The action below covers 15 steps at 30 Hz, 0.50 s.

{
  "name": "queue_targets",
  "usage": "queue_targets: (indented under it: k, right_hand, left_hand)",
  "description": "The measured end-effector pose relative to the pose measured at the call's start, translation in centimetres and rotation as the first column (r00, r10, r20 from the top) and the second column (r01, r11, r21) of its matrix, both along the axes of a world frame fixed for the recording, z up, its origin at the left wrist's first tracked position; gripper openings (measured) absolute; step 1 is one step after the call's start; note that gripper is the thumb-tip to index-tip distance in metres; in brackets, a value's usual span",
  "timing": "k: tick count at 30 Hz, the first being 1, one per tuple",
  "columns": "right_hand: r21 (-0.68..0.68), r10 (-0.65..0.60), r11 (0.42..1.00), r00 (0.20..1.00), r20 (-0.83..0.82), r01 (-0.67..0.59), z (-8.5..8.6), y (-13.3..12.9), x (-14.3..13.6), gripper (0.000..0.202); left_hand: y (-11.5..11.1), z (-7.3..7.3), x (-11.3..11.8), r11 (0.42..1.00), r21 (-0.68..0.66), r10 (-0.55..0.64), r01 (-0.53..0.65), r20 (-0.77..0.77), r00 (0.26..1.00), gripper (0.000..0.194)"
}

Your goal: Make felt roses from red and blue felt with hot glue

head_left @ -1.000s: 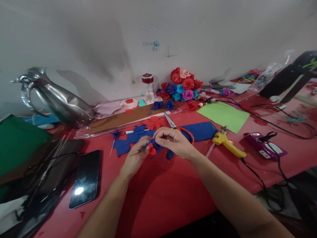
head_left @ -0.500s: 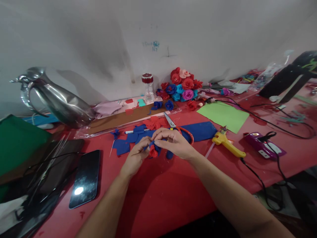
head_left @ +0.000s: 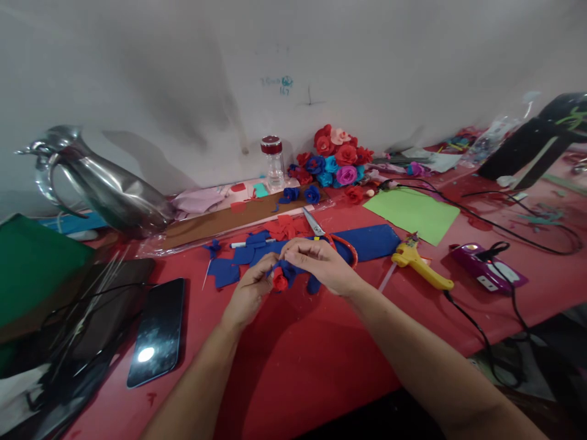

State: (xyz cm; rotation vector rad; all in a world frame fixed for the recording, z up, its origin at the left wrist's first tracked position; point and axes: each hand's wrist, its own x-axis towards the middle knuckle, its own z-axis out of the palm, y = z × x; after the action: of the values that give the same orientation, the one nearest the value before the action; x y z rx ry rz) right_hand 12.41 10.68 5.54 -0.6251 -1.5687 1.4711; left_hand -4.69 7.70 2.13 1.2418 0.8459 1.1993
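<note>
A small paper flower [head_left: 280, 280], with a red centre and blue petals round it, is between my two hands above the table. My left hand [head_left: 251, 288] is closed on its left side. My right hand [head_left: 323, 264] pinches at the upper blue edge, thumb and fingertips together; the fingers partly hide what lies between them. Just beyond my right hand rest orange-handled scissors [head_left: 313, 222], blades pointing away. Cut blue paper pieces [head_left: 224, 272] and red scraps [head_left: 285, 227] lie past my left hand. A long blue paper strip [head_left: 373, 242] runs to the right.
Rightward are a yellow glue gun [head_left: 424, 269] with its cord, a purple power strip [head_left: 488, 269] and a green sheet [head_left: 415, 214]. Paper roses [head_left: 338, 157] and a glass jar [head_left: 274, 168] stand by the wall. A phone [head_left: 157, 333] and metal jug [head_left: 114, 189] are leftward.
The flower has tilted slightly and shifted a little left in my hands. My right fingers have drawn closer together at its blue edge. The view has shifted slightly.
</note>
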Motion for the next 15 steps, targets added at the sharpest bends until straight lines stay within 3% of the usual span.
queue_targets:
  k: [6, 15]
  right_hand:
    - [-0.019, -0.018, 1.000, 0.999, -0.047, 0.017, 0.19, -0.02, 0.10, 0.033]
    - [0.210, -0.148, 0.971, 0.978, 0.147, 0.116, 0.35, -0.33, 0.23, 0.010]
  left_hand:
    - [-0.24, 0.78, 0.16, 0.998, -0.066, 0.029, -0.022, 0.105, 0.994, 0.014]
    - [0.29, -0.20, -0.53, 0.972, 0.081, 0.227, -0.219, -0.098, 0.969, 0.010]
